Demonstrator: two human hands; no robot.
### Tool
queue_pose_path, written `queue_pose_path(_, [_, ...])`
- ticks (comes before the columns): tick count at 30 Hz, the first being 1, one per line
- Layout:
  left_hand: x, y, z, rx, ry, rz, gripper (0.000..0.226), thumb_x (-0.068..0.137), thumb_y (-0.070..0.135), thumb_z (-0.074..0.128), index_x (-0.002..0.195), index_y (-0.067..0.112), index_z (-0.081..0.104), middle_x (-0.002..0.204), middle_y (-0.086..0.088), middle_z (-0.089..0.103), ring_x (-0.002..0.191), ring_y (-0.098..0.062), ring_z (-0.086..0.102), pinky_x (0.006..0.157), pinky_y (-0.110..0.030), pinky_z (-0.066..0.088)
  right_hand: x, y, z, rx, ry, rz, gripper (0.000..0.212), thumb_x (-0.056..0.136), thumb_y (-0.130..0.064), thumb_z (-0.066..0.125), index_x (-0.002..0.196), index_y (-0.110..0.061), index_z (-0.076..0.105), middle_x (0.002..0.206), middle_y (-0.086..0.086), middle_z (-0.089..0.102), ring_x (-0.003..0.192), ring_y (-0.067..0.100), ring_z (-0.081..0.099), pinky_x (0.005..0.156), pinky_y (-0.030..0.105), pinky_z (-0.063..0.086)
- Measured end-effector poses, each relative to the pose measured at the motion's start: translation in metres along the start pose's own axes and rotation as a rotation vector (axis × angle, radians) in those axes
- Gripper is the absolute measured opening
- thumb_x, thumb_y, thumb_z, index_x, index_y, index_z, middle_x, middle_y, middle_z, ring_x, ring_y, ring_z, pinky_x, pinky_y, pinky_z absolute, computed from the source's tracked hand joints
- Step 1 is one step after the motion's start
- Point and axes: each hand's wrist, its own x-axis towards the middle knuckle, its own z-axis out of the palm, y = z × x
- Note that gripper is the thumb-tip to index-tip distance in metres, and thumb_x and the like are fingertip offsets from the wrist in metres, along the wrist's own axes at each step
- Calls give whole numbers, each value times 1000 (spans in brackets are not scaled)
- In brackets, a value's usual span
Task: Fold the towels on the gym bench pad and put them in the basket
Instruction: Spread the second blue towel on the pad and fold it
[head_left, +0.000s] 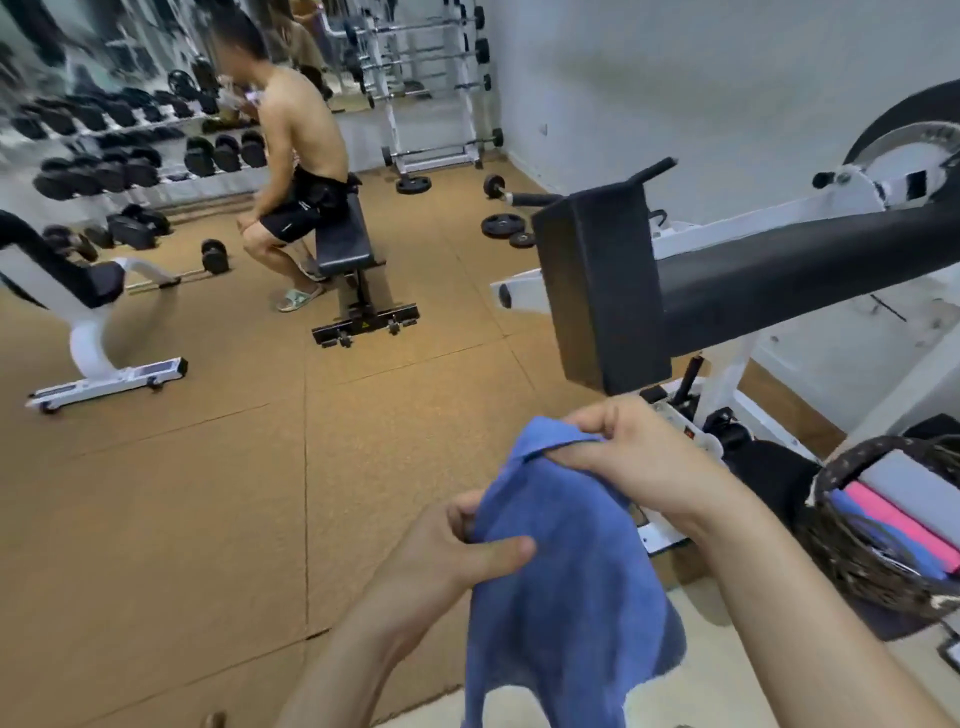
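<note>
A blue towel (566, 587) hangs in the air in front of me, held up by both hands. My left hand (457, 551) pinches its left edge between thumb and fingers. My right hand (628, 457) grips the top corner, a little higher and to the right. The black gym bench pad (789, 280) stretches away to the right, above and behind the hands. A dark woven basket (852, 551) stands at the lower right and holds folded towels, grey, pink (904, 525) and blue.
A black square pad (597, 291) on the white machine frame hangs just above my right hand. Another person sits on a black bench (343, 239) at the middle left. Dumbbell racks line the back left; weight plates (501, 226) lie on the brown floor.
</note>
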Motion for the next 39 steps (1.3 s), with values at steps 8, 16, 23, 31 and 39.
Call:
queue_pose_path(8, [-79,-12,-142,360,162,184,42,84,53,52,86,13,64,74,-4,60,71,-12,53,69,-47,47,93,-31,74,-471,406,151,32,83,-17,54,54,-14,41,53,4,44,56,26,48,48,30,26])
queue_pose_path(16, [12,43,-214,192,131,137,32,103,23,44,98,11,73,96,-15,72,82,-14,65,74,-24,49,157,-54,140,-3,-295,13,40,95,-15,56,131,-33,52,132,-11,57,120,1,52,98,27,46])
queue_pose_path(23, [129,87,-319,89,134,126,34,81,23,75,114,27,66,73,-11,58,69,-18,59,66,-26,50,276,-74,143,142,-437,-66,21,90,-29,64,97,-11,71,80,7,68,74,16,59,67,33,44])
queue_pose_path(31, [265,89,-413,380,121,-60,11,81,11,72,75,15,64,72,2,65,70,-10,58,69,-31,45,400,-130,92,109,-310,-133,34,99,-29,52,77,-5,58,66,4,46,61,13,43,56,24,35])
queue_pose_path(39, [429,98,-450,1281,359,43,12,77,13,56,75,19,46,65,3,54,65,-24,51,51,-32,35,474,-120,-14,164,202,-42,29,97,-20,55,85,4,64,75,9,57,70,13,50,60,20,39])
